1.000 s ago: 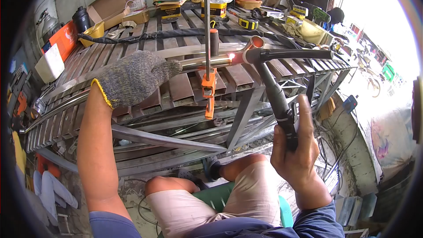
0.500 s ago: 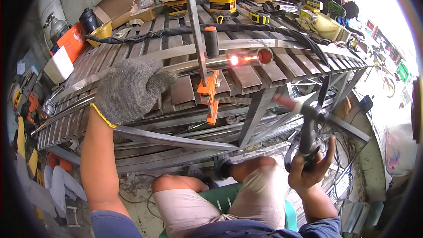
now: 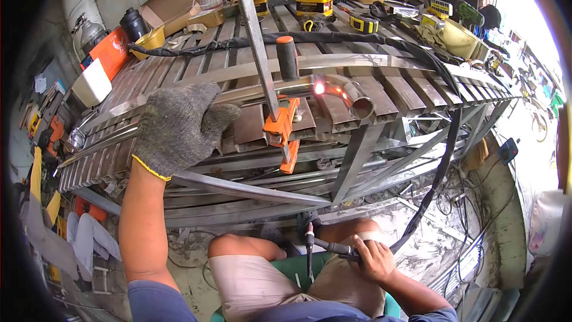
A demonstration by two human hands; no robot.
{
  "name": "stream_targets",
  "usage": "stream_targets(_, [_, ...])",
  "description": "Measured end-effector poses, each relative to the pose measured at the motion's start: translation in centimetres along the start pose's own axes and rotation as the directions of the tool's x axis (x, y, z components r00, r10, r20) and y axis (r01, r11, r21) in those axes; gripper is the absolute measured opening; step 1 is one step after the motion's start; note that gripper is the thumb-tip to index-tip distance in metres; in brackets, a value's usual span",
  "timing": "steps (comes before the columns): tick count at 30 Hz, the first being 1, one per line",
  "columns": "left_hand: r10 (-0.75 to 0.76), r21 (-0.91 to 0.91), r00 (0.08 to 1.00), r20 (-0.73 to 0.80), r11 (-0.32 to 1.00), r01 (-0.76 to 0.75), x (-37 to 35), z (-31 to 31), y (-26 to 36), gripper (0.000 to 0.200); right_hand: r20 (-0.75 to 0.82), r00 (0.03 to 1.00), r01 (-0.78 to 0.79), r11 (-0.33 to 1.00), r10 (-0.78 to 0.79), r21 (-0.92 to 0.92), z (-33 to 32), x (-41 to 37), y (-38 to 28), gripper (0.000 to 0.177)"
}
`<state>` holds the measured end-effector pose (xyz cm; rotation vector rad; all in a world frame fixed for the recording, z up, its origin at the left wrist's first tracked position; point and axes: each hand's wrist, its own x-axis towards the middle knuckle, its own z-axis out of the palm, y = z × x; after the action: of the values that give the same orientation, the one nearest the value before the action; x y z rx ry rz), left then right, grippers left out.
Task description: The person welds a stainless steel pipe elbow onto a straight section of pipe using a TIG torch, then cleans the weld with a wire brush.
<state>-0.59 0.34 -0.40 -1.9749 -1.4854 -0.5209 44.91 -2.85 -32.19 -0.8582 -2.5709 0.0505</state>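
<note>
My left hand (image 3: 182, 125), in a grey knit glove with a yellow cuff edge, is wrapped round the shiny metal tube (image 3: 244, 93) on the slatted bench. A glowing spot shows near the tube's curved end piece (image 3: 357, 105), whose open mouth faces me. An orange clamp (image 3: 282, 120) with an upright steel bar (image 3: 253, 36) stands beside the tube. Low over my right thigh, my bare right hand (image 3: 374, 259) holds a black welding torch (image 3: 330, 246), its head above my lap.
A dark-handled tool with an orange top (image 3: 287, 56) stands behind the tube. A black cable (image 3: 438, 179) hangs over the bench's right side. Farther back are a tape measure (image 3: 363, 22), a yellow box (image 3: 314, 5) and a cardboard box (image 3: 173, 3).
My right hand has lowered the torch from the right of the bench to my lap. The tube's end piece now shows its curve turned down toward me, and its glow has faded somewhat.
</note>
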Motion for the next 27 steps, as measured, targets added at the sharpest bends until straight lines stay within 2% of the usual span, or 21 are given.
stream_targets(3, [-0.003, 0.002, 1.0, -0.002, 1.0, 0.003, 0.1, 0.0, 0.0, 0.05, -0.008, 0.999, -0.031, 0.994, 0.032, 0.106, -0.5, 1.0, -0.2, 0.085])
stream_targets(10, [0.001, 0.018, 1.0, -0.021, 1.0, 0.0, -0.1, 0.2, 0.0, 0.053, 0.012, 0.999, -0.031, 0.997, 0.03, 0.077, -0.1, 0.6, -0.1, 0.084])
stream_targets(13, [-0.014, -0.017, 0.999, 0.037, 1.0, 0.015, 0.2, -0.1, -0.2, 0.055, 0.015, 0.999, -0.033, 0.997, 0.032, 0.073, -0.4, 0.8, -0.3, 0.083])
stream_targets(16, [-0.018, -0.034, 0.996, 0.088, 0.999, 0.021, 0.5, -0.8, 0.0, 0.044, 0.011, 1.0, -0.019, 0.998, 0.018, 0.066, -0.4, 1.0, -0.3, 0.082])
stream_targets(19, [-0.075, -0.093, 0.969, 0.234, 0.991, 0.099, 1.2, -2.0, -0.1, 0.035, -0.008, 1.0, -0.011, 0.999, 0.012, 0.053, -0.2, 0.7, -0.2, 0.081])
stream_targets(22, [0.137, -0.217, 0.945, 0.298, 0.974, -0.073, 1.3, -1.2, -2.5, 0.024, -0.023, 0.999, -0.029, 0.998, 0.03, 0.049, -0.1, 0.9, -0.4, 0.08])
stream_targets(27, [0.432, -0.152, 0.861, 0.268, 0.902, -0.405, 0.7, -0.1, -5.9, 0.036, 0.022, 0.999, -0.041, 0.999, 0.04, 0.033, 0.0, 0.9, -0.4, 0.08])
